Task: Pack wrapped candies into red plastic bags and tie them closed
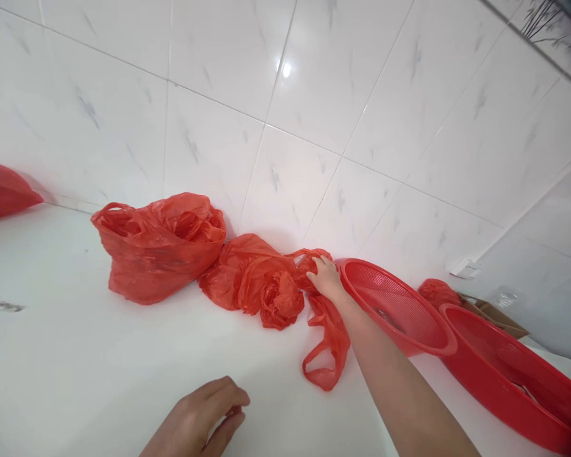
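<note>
R hand [324, 277] on crumpled red bag [332, 343], by tiled wall, far side of table [99, 368]; can't tell if fingers grip. L hand [209, 412] near side, empty, fingers curled, slightly apart. More red bags [254, 279] just L, full one [159, 247] beyond. R: red mesh basket [394, 304], small dark item inside; red basin [514, 374] w/ something inside, cardboard [495, 314] behind.
</note>
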A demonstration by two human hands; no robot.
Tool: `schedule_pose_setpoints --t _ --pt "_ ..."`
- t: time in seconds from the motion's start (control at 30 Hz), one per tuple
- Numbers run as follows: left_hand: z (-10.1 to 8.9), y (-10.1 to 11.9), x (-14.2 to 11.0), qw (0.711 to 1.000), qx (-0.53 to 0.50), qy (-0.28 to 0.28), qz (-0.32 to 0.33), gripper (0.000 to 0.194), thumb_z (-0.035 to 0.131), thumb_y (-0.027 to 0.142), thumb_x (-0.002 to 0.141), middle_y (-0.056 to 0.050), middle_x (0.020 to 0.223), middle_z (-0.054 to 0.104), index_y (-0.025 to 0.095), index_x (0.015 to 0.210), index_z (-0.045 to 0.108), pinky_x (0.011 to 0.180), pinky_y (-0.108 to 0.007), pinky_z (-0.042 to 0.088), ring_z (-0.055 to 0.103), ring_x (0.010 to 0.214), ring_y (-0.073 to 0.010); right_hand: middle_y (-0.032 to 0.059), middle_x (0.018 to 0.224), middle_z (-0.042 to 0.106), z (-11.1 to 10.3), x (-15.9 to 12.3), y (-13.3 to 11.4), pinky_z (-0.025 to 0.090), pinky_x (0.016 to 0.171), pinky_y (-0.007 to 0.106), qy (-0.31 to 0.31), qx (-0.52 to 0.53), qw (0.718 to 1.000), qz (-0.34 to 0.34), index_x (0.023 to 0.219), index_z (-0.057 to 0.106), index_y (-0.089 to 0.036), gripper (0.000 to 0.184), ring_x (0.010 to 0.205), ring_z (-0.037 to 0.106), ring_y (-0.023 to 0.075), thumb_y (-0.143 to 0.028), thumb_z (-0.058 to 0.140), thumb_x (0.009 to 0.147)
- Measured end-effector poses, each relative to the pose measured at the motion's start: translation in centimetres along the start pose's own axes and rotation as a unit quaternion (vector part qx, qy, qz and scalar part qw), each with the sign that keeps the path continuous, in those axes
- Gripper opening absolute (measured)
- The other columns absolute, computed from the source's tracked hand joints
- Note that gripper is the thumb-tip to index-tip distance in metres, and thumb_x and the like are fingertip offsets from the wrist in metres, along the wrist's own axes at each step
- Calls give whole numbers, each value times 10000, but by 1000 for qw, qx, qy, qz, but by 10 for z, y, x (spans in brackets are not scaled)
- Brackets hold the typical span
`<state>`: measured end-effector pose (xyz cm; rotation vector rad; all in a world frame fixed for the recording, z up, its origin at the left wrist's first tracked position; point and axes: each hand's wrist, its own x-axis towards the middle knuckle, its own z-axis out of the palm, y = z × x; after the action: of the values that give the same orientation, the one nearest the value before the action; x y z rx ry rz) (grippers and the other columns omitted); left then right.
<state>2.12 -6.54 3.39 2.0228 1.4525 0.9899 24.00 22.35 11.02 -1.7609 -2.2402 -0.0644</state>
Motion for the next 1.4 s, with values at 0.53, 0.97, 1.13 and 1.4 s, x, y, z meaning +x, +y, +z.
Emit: schedule_pose_setpoints --t 0.53,0.97,1.13,1.4 --pt "6 -11 -3 988 -70 -7 -134 237 397 366 873 -1 787 607 245 918 596 642 -280 422 545 700 -172 20 858 618 10 -191 20 380 656 283 -56 115 990 53 894 549 -220 161 761 573 182 -261 515 742" --pt "45 15 10 960 -235 139 -63 830 719 310 676 -107 1207 531 238 1388 297 856 -357 461 533 1084 -247 -6 797 632 -15 -235 -46 401 606 211 -330 663 667 -74 809 616 -171 313 674 557 110 -78 468 548" --pt "36 3 14 959 -182 155 -152 262 512 266 787 26 692 528 193 1028 586 633 -286 435 521 617 -145 -14 732 635 -12 -219 -15 417 598 218 -249 725 642 12 790 610 -186 150 626 567 113 -167 584 644" --pt "-2 -9 16 965 77 243 -54 202 497 287 822 3 747 514 226 964 627 655 -293 419 504 672 -162 -4 708 626 -9 -203 44 439 618 238 -47 754 650 80 781 626 -172 283 634 562 126 -389 757 656"
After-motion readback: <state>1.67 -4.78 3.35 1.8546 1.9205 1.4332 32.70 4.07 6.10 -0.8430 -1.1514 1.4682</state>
